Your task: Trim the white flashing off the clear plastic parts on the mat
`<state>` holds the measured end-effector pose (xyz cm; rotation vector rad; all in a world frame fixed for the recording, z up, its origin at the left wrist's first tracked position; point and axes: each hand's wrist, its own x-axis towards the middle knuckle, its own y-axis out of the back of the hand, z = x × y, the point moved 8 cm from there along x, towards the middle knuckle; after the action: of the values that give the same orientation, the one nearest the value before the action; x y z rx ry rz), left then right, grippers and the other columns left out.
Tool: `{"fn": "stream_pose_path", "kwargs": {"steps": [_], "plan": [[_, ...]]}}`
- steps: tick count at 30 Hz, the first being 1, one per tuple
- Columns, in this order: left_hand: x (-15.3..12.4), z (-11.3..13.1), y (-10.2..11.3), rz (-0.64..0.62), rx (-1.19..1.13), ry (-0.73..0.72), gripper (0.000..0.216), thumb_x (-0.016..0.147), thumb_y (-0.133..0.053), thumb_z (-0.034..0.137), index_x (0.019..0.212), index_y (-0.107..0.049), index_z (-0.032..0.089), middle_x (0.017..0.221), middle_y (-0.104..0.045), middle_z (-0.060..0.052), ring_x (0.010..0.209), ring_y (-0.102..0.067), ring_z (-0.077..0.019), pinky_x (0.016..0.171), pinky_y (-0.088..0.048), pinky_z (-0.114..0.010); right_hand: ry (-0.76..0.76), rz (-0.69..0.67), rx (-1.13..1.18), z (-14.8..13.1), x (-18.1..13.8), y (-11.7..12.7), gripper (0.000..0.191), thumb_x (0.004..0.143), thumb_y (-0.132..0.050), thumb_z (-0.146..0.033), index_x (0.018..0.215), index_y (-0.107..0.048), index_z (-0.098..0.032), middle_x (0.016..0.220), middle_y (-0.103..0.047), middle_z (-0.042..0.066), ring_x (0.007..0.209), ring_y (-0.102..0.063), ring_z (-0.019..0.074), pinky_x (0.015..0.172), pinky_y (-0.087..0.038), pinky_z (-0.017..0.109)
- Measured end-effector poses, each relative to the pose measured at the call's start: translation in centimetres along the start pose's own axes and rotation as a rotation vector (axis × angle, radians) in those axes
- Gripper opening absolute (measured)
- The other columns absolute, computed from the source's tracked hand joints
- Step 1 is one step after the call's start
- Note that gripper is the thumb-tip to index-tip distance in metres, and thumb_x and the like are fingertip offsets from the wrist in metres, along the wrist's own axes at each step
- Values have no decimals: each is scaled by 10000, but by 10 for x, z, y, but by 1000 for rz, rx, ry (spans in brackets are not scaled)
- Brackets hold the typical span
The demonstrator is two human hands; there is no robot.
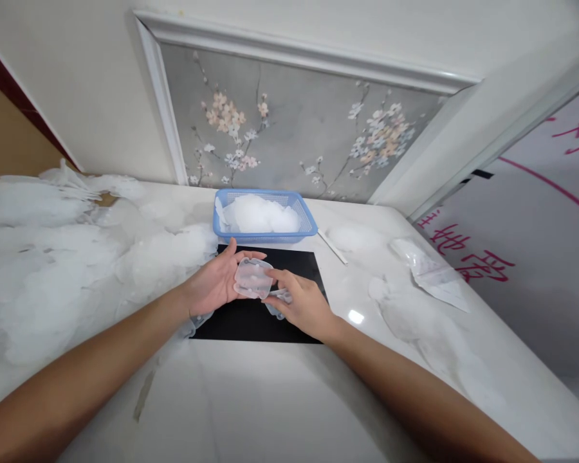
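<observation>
My left hand point(218, 278) is palm up over a black mat point(251, 326), its thumb and fingers stretched out. A clear, frosted plastic piece with wavy edges point(253, 278) lies against its fingers. From the other side, my right hand point(302, 303) pinches the right edge of this piece between thumb and fingers. Below the right fingers, another translucent scalloped piece point(275, 311) shows in part; whether that hand also holds it is unclear. Near my left wrist, one more clear piece point(200, 323) overlaps the mat's edge.
A blue plastic basket point(265, 238) holding white translucent pieces stands behind the mat. Heaped frosted pieces point(53, 257) cover the table's left side. To the right are a white stick point(332, 247), a clear plastic bag point(431, 276) and more thin pieces point(415, 321). A wall rises behind.
</observation>
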<state>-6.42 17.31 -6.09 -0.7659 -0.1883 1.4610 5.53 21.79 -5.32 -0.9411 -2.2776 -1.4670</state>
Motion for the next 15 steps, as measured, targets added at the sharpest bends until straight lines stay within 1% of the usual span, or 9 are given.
{"fn": "stream_pose_path", "kwargs": {"steps": [5, 8, 12, 15], "plan": [[-1, 1, -4, -55, -13, -21, 599, 908, -350, 644, 1182, -596, 172, 1125, -661, -117, 1077, -624, -278, 881, -474, -382, -25, 65, 78, 4, -1, 5, 504, 858, -650, -277, 1312, -434, -253, 818, -639, -10, 708, -657, 174, 660, -527, 293], [-1, 3, -6, -78, -27, -31, 620, 906, -336, 654, 1182, -597, 164, 1152, -661, -125, 1097, -618, -286, 901, -461, -387, -37, 101, 90, 8, -3, 6, 547, 844, -665, -292, 1330, -415, -249, 795, -619, -18, 688, -648, 172, 655, -531, 299], [-1, 3, -8, -100, -27, -41, 633, 911, -318, 652, 1192, -596, 157, 1190, -656, -145, 1101, -614, -290, 933, -441, -406, -46, 116, 73, 10, -4, 6, 539, 847, -659, -300, 1323, -415, -241, 758, -596, -25, 652, -629, 167, 636, -532, 302], [0, 3, -7, -98, -24, -44, 630, 917, -311, 643, 1190, -598, 154, 1191, -655, -148, 1096, -613, -285, 933, -439, -405, -8, 129, 63, 7, -3, 9, 494, 867, -637, -313, 1303, -420, -231, 731, -580, -28, 641, -623, 167, 621, -528, 298]]}}
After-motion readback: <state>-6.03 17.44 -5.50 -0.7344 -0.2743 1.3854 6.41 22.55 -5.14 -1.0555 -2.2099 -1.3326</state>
